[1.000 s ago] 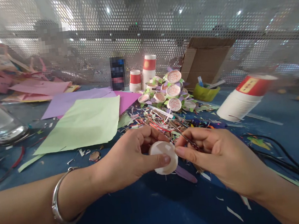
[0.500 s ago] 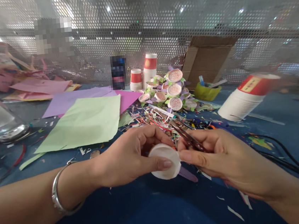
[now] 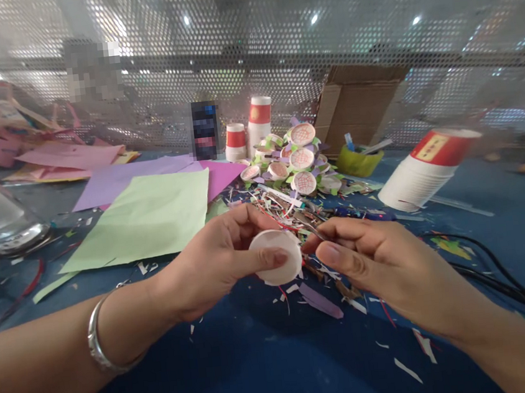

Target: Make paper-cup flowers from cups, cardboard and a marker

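My left hand (image 3: 213, 264) pinches a small round white paper disc (image 3: 273, 256) between thumb and fingers, just above the blue table (image 3: 270, 358). A silver bangle (image 3: 100, 338) sits on that wrist. My right hand (image 3: 372, 260) is right of the disc, fingers curled around thin dark scissors (image 3: 311, 227) whose blades point at the disc's edge. A purple paper petal (image 3: 319, 300) lies on the table under the hands.
Paper scraps (image 3: 282, 204) litter the table behind the hands. A pile of finished paper-cup flowers (image 3: 298, 158) stands further back, with upright red-and-white cups (image 3: 259, 122), a tipped cup stack (image 3: 422, 170), green paper (image 3: 152, 217), purple paper (image 3: 129, 176), black cables (image 3: 500, 278) at right.
Both hands lifted slightly and shifted left with the disc. The right thumb came off the disc's edge, and small trimmings now lie under the hands.
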A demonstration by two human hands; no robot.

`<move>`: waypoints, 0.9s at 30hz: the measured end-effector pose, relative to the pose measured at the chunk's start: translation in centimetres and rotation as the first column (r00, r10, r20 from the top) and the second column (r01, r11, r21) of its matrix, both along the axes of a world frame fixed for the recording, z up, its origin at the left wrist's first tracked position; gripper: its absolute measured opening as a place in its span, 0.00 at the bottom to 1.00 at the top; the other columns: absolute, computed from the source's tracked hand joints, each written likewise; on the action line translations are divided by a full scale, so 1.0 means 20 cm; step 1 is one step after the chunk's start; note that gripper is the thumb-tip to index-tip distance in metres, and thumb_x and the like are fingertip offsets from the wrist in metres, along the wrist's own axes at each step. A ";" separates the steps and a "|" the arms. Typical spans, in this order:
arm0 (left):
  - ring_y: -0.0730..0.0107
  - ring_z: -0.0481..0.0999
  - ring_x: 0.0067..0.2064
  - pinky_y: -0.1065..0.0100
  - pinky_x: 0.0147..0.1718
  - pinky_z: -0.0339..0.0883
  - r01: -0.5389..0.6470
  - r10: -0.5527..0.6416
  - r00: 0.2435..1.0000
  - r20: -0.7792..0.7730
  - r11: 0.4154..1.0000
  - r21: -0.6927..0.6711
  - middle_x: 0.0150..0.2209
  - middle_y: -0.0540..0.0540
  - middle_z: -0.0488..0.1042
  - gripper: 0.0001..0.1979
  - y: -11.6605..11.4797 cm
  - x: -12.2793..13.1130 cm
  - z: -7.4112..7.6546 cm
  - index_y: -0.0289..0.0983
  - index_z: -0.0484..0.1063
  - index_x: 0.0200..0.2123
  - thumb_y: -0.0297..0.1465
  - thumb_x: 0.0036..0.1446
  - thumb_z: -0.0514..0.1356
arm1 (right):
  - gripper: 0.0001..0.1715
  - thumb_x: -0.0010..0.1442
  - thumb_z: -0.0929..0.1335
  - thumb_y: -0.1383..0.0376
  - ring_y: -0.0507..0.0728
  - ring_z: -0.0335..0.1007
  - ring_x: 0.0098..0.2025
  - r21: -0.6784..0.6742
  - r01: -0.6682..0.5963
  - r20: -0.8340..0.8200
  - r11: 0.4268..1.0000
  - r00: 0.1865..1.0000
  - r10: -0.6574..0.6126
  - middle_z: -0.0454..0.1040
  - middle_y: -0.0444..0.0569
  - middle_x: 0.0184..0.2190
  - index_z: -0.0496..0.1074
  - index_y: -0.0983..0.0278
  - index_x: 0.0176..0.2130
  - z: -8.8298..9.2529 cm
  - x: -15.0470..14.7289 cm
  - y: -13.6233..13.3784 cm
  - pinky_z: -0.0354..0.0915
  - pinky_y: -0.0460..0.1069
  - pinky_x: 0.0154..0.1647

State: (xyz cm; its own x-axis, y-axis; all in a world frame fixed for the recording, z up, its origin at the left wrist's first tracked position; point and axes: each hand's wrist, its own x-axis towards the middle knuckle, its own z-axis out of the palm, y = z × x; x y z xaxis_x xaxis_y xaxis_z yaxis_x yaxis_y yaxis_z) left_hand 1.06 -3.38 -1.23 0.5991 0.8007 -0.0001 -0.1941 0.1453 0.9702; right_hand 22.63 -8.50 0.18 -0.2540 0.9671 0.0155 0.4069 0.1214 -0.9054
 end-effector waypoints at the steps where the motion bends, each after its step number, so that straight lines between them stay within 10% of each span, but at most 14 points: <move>1: 0.75 0.77 0.32 0.75 0.30 0.70 -0.021 0.021 1.000 0.001 1.000 0.002 0.33 0.51 0.78 0.15 0.00 0.00 0.00 0.35 0.67 0.39 0.26 0.53 0.71 | 0.20 0.65 0.69 0.47 0.49 0.54 0.23 0.045 0.004 0.045 0.999 0.999 -0.006 0.65 0.40 0.24 0.74 0.62 0.37 0.00 0.00 0.00 0.52 0.45 0.21; 9: 0.77 0.77 0.33 0.75 0.33 0.72 -0.036 0.036 0.999 -0.006 0.999 0.007 0.34 0.51 0.78 0.17 -0.01 -0.01 -0.01 0.35 0.66 0.39 0.28 0.54 0.72 | 0.23 0.69 0.64 0.47 0.52 0.60 0.26 0.187 -0.027 0.352 0.982 0.935 -0.042 0.65 0.41 0.24 0.71 0.61 0.33 -0.02 -0.02 -0.02 0.55 0.48 0.24; 27: 0.76 0.76 0.31 0.74 0.32 0.71 0.028 -0.026 0.999 0.040 0.999 -0.047 0.31 0.51 0.77 0.16 -0.02 0.00 -0.03 0.35 0.65 0.34 0.26 0.53 0.72 | 0.23 0.71 0.63 0.51 0.51 0.60 0.24 0.275 -0.102 0.399 0.956 0.917 -0.017 0.64 0.41 0.22 0.66 0.61 0.28 -0.02 -0.02 -0.04 0.57 0.47 0.24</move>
